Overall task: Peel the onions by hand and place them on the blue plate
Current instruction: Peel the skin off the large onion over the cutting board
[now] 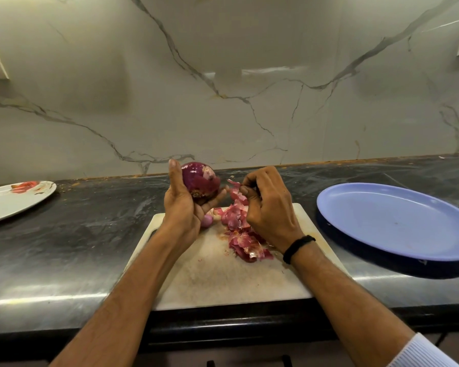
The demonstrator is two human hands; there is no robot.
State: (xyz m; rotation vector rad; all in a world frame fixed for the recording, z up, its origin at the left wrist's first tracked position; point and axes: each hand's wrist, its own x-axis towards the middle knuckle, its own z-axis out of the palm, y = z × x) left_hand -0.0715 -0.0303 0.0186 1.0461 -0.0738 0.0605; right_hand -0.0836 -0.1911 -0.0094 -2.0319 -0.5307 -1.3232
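I hold the onion (200,184) up in my left hand (182,207), above the far end of the cutting board (217,276). My left fingers (221,194) curl under it and the thumb stands up along its side. My right hand (269,210) is just beside it, with its fingers pinched tight on a thin strip of skin (235,184). I cannot tell if the strip is joined to the onion.

Most of the onion looks shiny and purple. A pale dry patch shows near the top, so I think there is a little more to peel.

To do it well, I should pull each strip slowly, down and away, so it comes off whole. I should turn the onion in my palm to find dry bits. I should not squeeze hard, because a bare onion is slippery. The peels (240,242) can drop on the board. The blue plate (398,223) sits to my right on the surface (64,242), with no onion on it.
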